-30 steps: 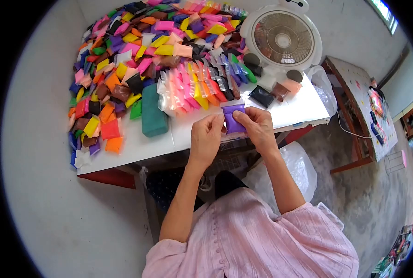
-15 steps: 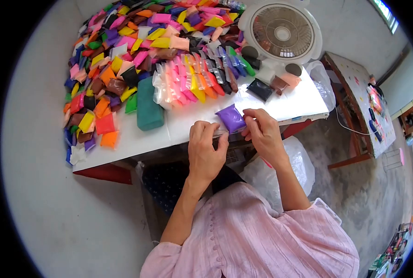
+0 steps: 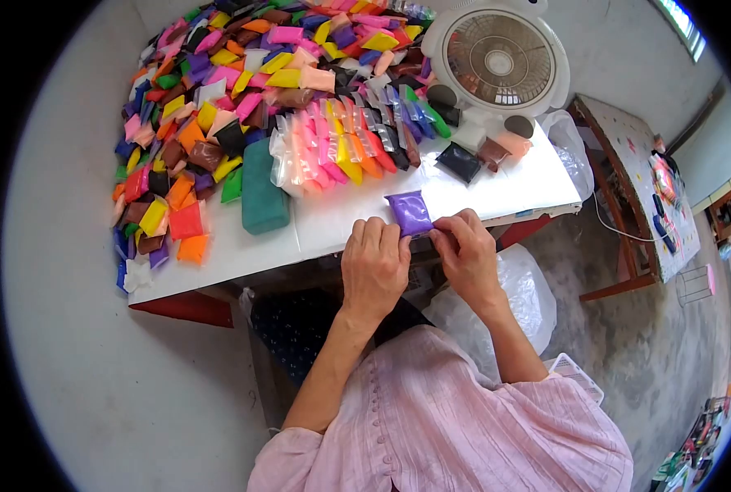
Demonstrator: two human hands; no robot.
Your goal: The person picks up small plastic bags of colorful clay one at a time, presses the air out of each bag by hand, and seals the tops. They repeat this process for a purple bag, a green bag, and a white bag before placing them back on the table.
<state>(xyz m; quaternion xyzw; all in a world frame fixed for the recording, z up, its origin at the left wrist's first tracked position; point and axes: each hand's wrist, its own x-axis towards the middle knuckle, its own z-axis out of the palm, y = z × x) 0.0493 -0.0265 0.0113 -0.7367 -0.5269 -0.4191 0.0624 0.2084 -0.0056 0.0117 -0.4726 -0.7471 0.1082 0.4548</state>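
Note:
A purple packet (image 3: 410, 213) is at the front edge of the white table, between my two hands. My left hand (image 3: 373, 266) has its fingers closed at the packet's lower left side. At the lower right corner, my right hand (image 3: 468, 256) pinches the packet's edge between thumb and fingers. Behind it stands a row of upright clear-wrapped packets (image 3: 349, 143) in many colours, beside a green block (image 3: 264, 189). A black packet (image 3: 459, 162) and a brown packet (image 3: 492, 153) lie to the right.
A large heap of coloured packets (image 3: 205, 115) covers the table's left and back. At the back right is a white fan (image 3: 498, 62). Clear plastic bags (image 3: 517, 303) sit below the table's edge, and a second table (image 3: 640, 180) stands at the right.
Both hands have shifted slightly and closed in around the purple packet's lower edge. The packet has turned a little and looks more upright in the view.

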